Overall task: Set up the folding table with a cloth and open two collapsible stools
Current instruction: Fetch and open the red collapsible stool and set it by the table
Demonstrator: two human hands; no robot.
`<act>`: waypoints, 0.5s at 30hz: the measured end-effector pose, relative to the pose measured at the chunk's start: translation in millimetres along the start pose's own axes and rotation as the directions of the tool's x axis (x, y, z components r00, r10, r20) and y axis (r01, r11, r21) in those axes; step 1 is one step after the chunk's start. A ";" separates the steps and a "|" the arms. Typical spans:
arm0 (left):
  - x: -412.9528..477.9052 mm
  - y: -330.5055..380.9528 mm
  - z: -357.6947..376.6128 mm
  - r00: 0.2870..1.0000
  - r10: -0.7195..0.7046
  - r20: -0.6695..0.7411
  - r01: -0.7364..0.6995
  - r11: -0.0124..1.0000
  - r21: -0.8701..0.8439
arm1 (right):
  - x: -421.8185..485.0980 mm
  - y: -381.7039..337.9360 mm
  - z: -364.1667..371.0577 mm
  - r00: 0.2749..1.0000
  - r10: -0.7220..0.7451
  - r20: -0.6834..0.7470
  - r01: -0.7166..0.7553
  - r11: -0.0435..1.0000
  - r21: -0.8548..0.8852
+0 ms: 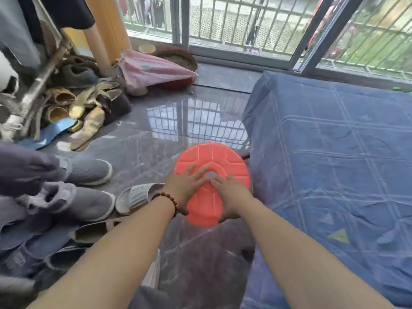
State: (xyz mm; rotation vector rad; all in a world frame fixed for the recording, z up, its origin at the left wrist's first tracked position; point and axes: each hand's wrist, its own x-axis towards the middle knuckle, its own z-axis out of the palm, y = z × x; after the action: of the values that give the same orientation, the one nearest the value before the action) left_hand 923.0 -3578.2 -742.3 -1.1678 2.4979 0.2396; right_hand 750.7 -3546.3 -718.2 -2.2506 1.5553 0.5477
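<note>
Shoes (pixel 73 112): a loose heap at the far left, well apart from the work.
Slipper (pixel 138 197): lies on the floor (pixel 156 141) just left of the left wrist.
Left hand (pixel 185 186): open and laid flat on the left half of the stool top, fingers spread and pointing far-right towards the centre. It looks placed to steady the disc, not to grasp it.
Stool (pixel 214 157): a coral-red round disc, apparently folded flat, low over the floor in the middle of the scene and just left of the cloth's hanging edge. I cannot tell whether it rests on the floor.
Stool heading: its ribbed seat face points up, tipped slightly towards the person. Being round, it has no long axis across. Its opening axis probably runs up and down through the grey button (pixel 211 174).
Right hand (pixel 231 195): grips the near-right part of the stool, fingers lying on top towards the button and thumb hooked over the near rim. That grip likely gives purchase to pull or twist.
Blue cloth (pixel 334 152): drapes over the bench at the right and hides it, so that step looks done.
</note>
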 end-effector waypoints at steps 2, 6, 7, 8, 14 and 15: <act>11.4 1.1 24.2 1.000 0.004 0.000 -0.004 1.000 0.003 | 14.7 2.0 24.5 1.000 0.010 0.015 -0.010 1.000 0.003; 25.7 7.8 68.1 1.000 0.004 0.023 -0.004 1.000 -0.019 | 33.3 4.3 66.6 0.997 0.023 0.070 -0.024 1.000 0.015; 26.8 9.8 76.4 0.999 0.005 0.032 -0.004 1.000 -0.020 | 35.0 4.3 74.3 0.996 0.027 0.084 -0.028 0.999 0.018; 28.4 11.1 83.5 0.999 0.008 0.040 -0.008 1.000 -0.016 | 36.6 4.5 80.9 0.995 0.028 0.094 -0.030 0.999 0.020; 44.0 19.2 101.3 0.997 0.034 0.070 -0.032 0.999 -0.025 | 48.7 14.8 107.5 0.989 0.050 0.140 -0.053 0.998 0.019; 47.0 20.8 101.8 0.997 0.034 0.067 -0.032 0.999 -0.025 | 50.8 18.0 110.1 0.988 0.053 0.143 -0.056 0.998 0.015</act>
State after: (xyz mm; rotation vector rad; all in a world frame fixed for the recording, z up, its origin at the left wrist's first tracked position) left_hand 905.9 -3566.8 -854.5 -1.1096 2.4639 0.3127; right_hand 737.6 -3539.3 -839.8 -2.1097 1.5474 0.6902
